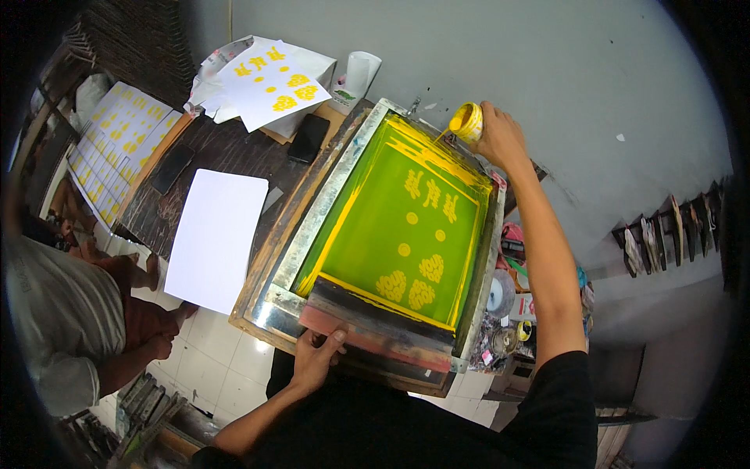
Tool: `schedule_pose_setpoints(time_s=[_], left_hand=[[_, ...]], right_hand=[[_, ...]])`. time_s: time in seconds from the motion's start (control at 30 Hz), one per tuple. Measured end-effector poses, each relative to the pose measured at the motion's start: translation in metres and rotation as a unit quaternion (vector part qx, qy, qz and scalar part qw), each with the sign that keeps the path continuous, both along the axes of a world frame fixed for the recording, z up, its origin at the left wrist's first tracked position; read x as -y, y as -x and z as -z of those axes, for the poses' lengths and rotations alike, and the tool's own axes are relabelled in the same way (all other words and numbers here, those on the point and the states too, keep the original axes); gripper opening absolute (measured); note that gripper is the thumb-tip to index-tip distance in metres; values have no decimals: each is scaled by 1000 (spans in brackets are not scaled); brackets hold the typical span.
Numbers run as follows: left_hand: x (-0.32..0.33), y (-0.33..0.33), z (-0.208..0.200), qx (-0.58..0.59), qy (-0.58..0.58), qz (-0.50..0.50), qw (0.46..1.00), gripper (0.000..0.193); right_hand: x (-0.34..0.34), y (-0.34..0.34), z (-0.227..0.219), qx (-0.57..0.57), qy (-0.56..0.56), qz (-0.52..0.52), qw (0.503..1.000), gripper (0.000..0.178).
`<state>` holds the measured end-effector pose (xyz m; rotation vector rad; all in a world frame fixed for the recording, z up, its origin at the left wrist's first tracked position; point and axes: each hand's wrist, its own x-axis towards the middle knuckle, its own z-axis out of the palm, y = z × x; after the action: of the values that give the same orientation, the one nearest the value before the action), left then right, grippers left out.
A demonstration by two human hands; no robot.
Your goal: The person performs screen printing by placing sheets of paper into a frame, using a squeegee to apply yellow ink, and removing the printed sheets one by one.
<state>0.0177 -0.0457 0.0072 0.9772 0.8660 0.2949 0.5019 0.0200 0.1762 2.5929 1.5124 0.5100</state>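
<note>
Squeegee (pixel 383 340), pinched at its left end by the left hand (pixel 319 361), along the near edge of the screen frame (pixel 334 200), as if to clear the mesh (pixel 375 234). Ink jar (pixel 471 121), wrapped by the right hand (pixel 501 139) with far fingers hard to make out, tipped to pour yellow ink (pixel 455 123) below. White paper (pixel 215 238), forward-left of the squeegee grip.

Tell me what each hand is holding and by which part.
The left hand holds the squeegee by its reddish handle, near the left end. The right hand holds the tilted yellow paint tub by its side, toward the base.
</note>
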Motion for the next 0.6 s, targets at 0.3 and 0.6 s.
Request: schedule_pose_setpoints(time_s=[0.3,0.6], left_hand=[[0,0,1,-9,-4,2,1000,56],[-1,-2,0,-5,4,-3,1000,56]], right_hand=[[-31,9,-7,-50,-23,-2,998,77],[25,-32,7,-301,-118,50,945,89]])
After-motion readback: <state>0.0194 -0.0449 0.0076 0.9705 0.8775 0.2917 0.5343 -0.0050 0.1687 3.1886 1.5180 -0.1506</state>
